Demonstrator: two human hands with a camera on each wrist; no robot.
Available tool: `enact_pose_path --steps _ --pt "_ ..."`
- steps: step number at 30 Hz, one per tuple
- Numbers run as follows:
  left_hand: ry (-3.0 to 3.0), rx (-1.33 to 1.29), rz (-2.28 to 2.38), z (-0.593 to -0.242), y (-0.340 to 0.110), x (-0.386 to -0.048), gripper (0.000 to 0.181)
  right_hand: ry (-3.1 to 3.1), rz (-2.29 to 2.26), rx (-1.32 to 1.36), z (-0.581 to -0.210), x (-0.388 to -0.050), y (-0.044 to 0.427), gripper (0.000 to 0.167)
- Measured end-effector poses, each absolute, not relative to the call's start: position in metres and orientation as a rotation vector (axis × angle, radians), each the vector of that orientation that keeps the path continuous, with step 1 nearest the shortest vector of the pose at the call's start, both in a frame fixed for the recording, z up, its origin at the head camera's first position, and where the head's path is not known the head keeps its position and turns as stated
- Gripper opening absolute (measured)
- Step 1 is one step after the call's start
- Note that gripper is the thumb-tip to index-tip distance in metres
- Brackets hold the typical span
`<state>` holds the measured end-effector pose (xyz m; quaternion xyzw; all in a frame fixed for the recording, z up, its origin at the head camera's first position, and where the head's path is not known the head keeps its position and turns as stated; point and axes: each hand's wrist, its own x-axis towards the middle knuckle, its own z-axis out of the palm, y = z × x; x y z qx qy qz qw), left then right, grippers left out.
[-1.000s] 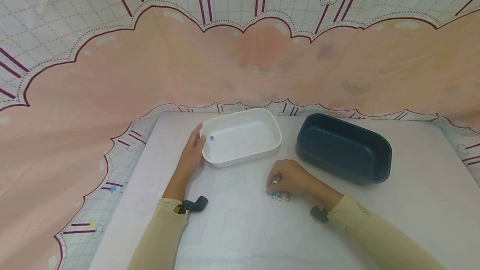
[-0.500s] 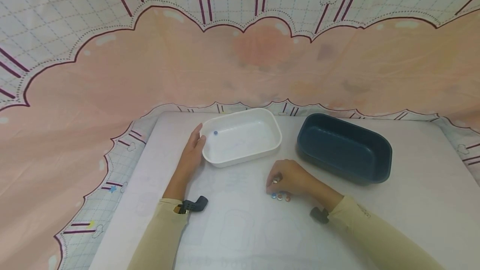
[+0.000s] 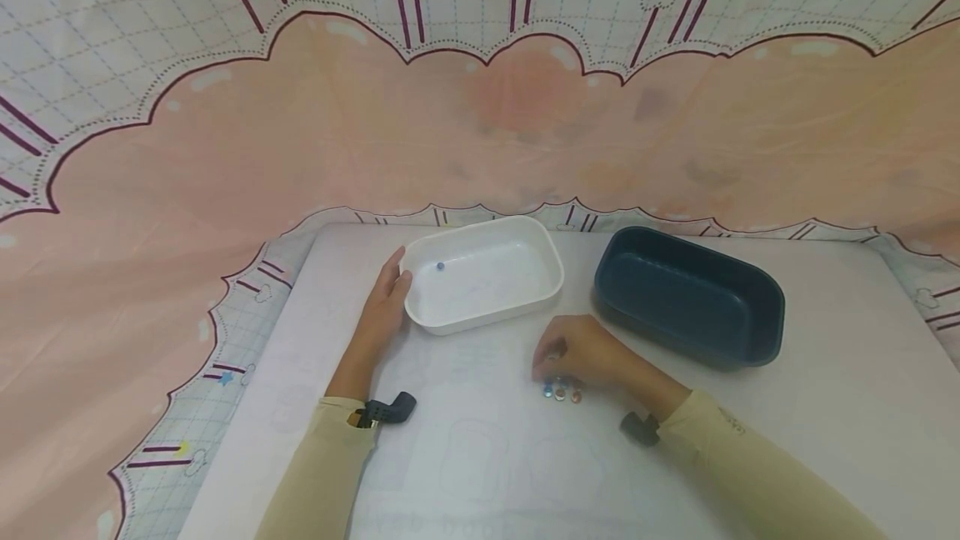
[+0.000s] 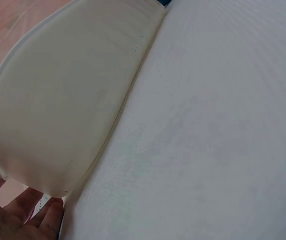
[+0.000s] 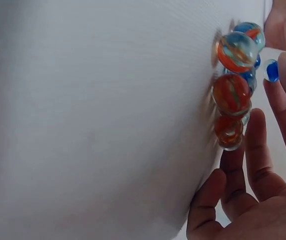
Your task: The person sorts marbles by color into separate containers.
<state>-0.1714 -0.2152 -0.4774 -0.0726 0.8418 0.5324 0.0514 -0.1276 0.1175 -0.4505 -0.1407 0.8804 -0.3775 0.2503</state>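
Note:
My left hand [image 3: 385, 298] holds the left end of a white plastic basin [image 3: 482, 326], its thumb at the rim and other fingers around the outside. In that basin lies one small blue marble [image 3: 440, 267]. My right hand [image 3: 581, 351] is low over the table, in front of the two basins. In the right wrist view, its thumb and a finger pinch a clear-and-blue marble [image 5: 271, 70]. Close by its fingers sits a cluster of glass marbles, among them a red-orange marble [image 5: 231, 94] and a clear marble with orange and blue swirls [image 5: 237, 51].
A dark blue basin [image 3: 690, 298] stands at the right rear of the white table [image 3: 480, 457]. Behind the table hangs a peach patterned cloth [image 3: 420, 132], which also runs down its left side. Both wrists wear dark camera straps.
My right hand has lifted slightly, and more of the marbles beneath it show. The marble in the white basin has rolled a little back and to the right. My left hand stays put.

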Motion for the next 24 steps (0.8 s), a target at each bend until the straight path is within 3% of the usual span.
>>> enact_pose_path --steps 24 --pt "2.553 -0.233 1.629 -0.477 -0.215 -0.171 0.058 2.406 -1.185 -0.419 -0.44 -0.133 0.12 0.007"
